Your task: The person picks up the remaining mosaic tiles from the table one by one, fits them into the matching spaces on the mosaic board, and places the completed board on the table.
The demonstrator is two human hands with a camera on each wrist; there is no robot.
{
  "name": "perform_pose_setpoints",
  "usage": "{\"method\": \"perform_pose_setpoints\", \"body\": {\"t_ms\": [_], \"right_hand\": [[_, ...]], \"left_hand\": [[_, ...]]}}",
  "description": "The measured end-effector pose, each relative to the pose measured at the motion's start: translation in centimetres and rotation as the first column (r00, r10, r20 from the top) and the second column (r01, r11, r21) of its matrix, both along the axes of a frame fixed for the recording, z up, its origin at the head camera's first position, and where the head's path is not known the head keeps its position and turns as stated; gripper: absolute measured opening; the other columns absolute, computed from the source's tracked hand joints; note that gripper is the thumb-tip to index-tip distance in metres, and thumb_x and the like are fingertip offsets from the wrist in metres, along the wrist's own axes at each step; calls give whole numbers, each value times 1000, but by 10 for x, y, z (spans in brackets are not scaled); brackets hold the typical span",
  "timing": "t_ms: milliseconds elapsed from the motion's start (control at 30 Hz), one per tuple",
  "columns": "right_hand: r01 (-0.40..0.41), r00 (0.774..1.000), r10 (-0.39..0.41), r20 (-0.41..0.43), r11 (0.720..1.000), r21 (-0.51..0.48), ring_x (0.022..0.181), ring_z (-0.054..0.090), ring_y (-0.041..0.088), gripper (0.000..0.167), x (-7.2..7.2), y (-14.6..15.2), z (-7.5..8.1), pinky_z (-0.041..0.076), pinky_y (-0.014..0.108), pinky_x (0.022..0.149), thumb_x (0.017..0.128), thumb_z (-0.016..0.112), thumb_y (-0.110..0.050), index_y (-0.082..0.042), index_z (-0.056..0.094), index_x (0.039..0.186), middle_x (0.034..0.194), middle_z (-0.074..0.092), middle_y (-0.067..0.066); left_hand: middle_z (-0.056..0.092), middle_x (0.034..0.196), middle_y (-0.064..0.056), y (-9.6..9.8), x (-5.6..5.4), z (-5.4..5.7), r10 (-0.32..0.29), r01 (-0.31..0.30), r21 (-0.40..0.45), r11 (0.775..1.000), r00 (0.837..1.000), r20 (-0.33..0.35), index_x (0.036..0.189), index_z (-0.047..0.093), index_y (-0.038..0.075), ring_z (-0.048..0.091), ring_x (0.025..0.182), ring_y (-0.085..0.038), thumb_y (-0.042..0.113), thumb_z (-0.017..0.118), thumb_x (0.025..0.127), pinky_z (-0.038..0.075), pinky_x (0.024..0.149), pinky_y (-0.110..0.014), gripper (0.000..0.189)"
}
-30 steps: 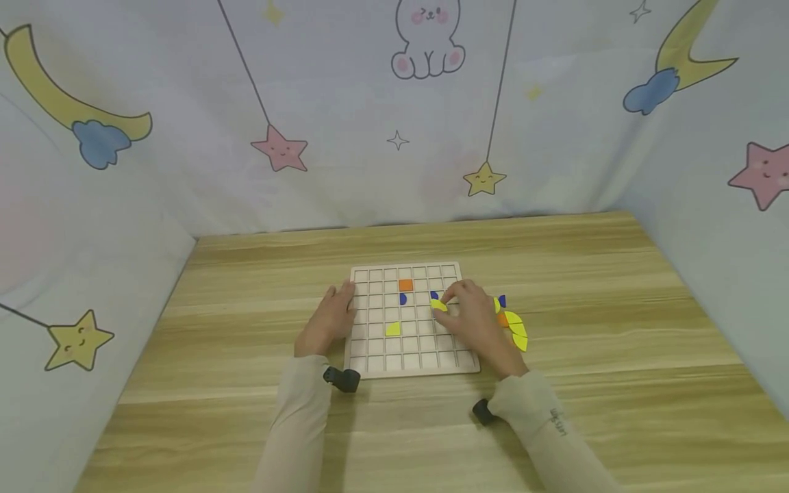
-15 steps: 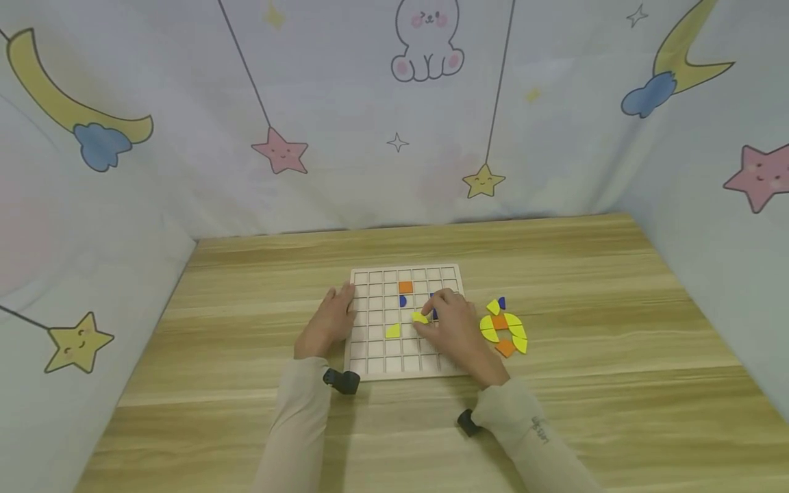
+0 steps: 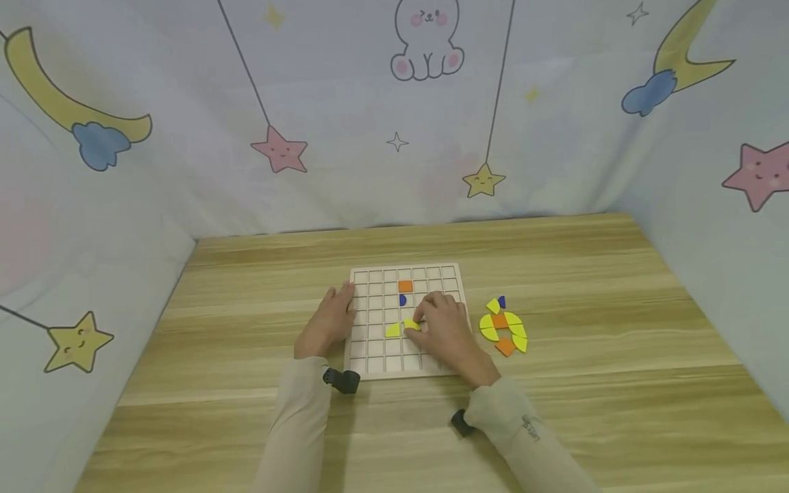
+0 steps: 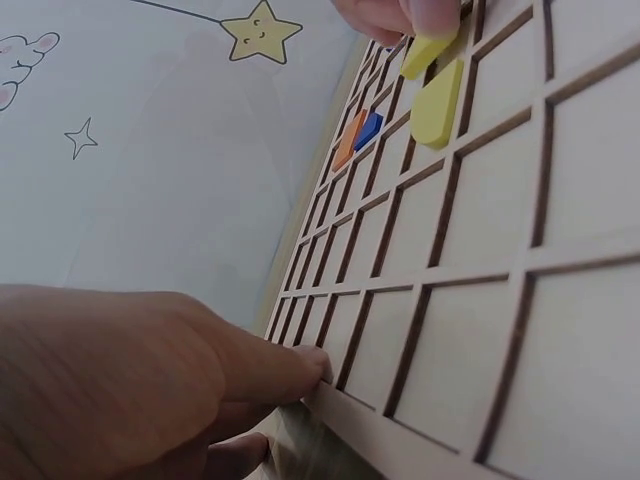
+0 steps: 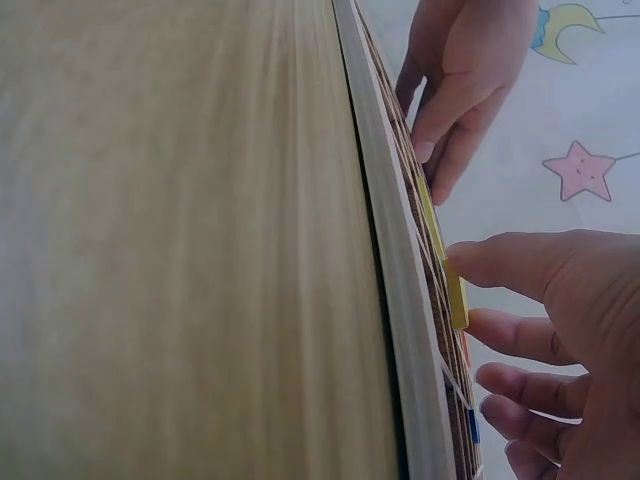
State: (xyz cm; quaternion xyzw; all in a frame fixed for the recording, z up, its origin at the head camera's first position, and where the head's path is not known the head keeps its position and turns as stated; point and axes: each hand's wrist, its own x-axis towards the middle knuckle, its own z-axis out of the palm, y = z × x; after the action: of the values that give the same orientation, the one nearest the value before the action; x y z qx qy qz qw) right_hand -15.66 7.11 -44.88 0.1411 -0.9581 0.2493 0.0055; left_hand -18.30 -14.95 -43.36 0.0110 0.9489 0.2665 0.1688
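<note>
My right hand (image 3: pixel 446 329) pinches a yellow quarter-round tile (image 3: pixel 411 324) between thumb and forefinger, low over the pale wooden grid board (image 3: pixel 376 366). To the tile's left, another yellow tile (image 3: pixel 392 331) lies in a grid square. Further back on the board are an orange square tile (image 3: pixel 405 286) and a blue half-round tile (image 3: pixel 403 300). My left hand (image 3: pixel 327 322) rests against the board's left edge with fingers fairly straight; in the left wrist view its thumb (image 4: pixel 300 370) touches the rim. The right hand covers part of the board.
Right of the board lies a group of loose tiles: several yellow tiles (image 3: pixel 518 322), orange squares (image 3: pixel 505 348) and a blue piece (image 3: pixel 502 301). The wood-grain table (image 3: pixel 616 342) is enclosed by a printed cloth backdrop (image 3: pixel 345 192).
My right hand has moved left and slightly toward me across the board, carrying the yellow tile beside the one lying there. The left hand stays at the edge.
</note>
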Motion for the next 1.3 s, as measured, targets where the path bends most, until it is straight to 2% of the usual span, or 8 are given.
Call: {"method": "perform_pose_setpoints", "body": {"t_ms": [433,733,967,1133,1300], "right_hand": [[-26,999,27,-22,1000,15,107,47,26,26,2,-4,-1,39,42,88,81,74,-40,-16,64,83,115,55,3],[-23,1000,24,-13,999,43,106,47,25,25,3,-4,0,39,40,87,82,73,-39,-16,63,82,112,56,2],[-57,998,58,-9,997,45,109,48,26,12,3,0,2,41,41,95,86,67,-28,-16,68,85,115,58,4],[-76,995,79,-55,995,59,103,50,24,11,2,1,3,44,41,90,88,62,-18,-15,72,85,109,61,4],[-81,995,84,-55,995,59,100,50,23,12,3,2,6,44,39,87,89,62,-17,-15,73,86,106,62,2]], "left_hand": [[10,161,-8,1,0,1,5,-5,9,1000,1000,5,154,14,9,1,149,-34,15,39,102,8,122,-50,58],[10,161,-8,0,-1,0,3,-3,6,1000,1000,-3,154,15,8,1,148,-35,15,39,102,8,121,-50,58],[12,161,-8,1,0,0,2,-2,11,1000,1000,-7,154,15,8,2,148,-35,13,41,101,9,121,-51,59],[12,161,-8,2,0,0,6,-6,6,1000,1000,-5,153,16,8,2,148,-35,13,41,101,9,121,-51,59],[11,161,-8,2,0,1,11,-11,7,1000,1000,2,154,15,8,1,148,-35,13,41,101,8,121,-50,59]]}}
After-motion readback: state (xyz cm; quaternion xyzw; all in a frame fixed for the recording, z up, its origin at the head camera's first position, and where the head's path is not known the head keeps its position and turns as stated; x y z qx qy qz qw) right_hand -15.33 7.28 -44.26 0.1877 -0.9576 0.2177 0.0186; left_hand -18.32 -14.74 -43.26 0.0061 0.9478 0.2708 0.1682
